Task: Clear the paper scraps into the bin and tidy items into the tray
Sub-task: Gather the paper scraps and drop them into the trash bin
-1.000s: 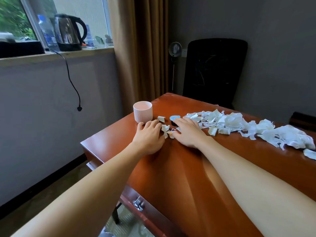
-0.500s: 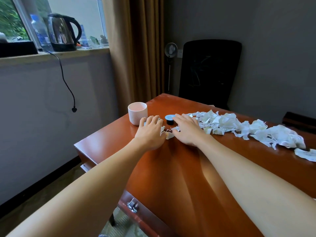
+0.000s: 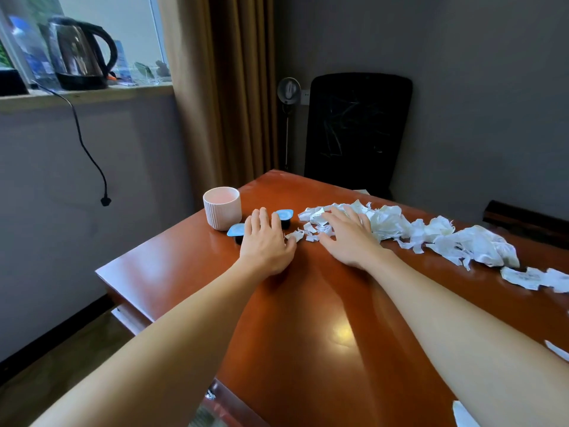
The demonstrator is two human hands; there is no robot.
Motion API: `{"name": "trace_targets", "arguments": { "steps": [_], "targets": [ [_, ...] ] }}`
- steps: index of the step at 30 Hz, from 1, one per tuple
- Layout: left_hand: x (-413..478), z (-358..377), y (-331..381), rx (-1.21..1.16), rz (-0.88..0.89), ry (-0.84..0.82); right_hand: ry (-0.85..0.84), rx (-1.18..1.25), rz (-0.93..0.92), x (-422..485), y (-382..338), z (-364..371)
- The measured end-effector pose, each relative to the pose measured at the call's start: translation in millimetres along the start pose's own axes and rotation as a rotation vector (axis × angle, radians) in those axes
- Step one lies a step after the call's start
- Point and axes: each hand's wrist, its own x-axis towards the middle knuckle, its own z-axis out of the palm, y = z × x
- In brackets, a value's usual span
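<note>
Scraps (image 3: pixel 385 224) of white paper trail across the desk (image 3: pixel 308 303) toward its right edge. Going left to right: a ribbed cup (image 3: pixel 222 208), two blue-lidded pods (image 3: pixel 236 231) beside it, the left hand (image 3: pixel 266 241) flat with fingers together, then the right hand (image 3: pixel 348 238) spread over the scraps' left end.

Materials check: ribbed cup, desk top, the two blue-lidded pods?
Ribbed cup: likely matte ceramic, pale pink, no glare.
Desk top: glossy varnished wood or veneer; mirror-like highlight.
Blue-lidded pods: probably dark plastic cups under blue peel-off film.
</note>
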Motion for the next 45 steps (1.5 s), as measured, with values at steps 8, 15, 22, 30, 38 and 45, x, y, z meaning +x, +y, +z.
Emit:
{"name": "trace_targets", "arguments": {
  "steps": [8,15,22,30,38,45],
  "targets": [
    [13.8,12.6,3.2,0.007,-0.049,-0.013,0.000,-0.070,0.116,9.4,18.4,6.3],
    [15.6,18.2,8.4,0.058,-0.059,0.027,-0.080,0.012,0.127,9.9,20.6,16.5],
    [4.4,19.0,11.1,-0.005,-0.037,0.054,-0.122,-0.011,0.077,0.4,14.4,17.8],
    [-16.6,16.6,17.6,-0.110,-0.016,0.051,-0.080,0.005,-0.005,-17.3,6.5,14.7],
    [-24.6,17.0,32.1,-0.197,0.154,-0.028,0.033,-0.028,0.005,-27.2,10.2,-7.5],
    [-2.6,29.8,48.0,-0.201,0.215,-0.084,0.023,-0.079,0.109,-16.6,42.2,-6.1]
  ]
}}
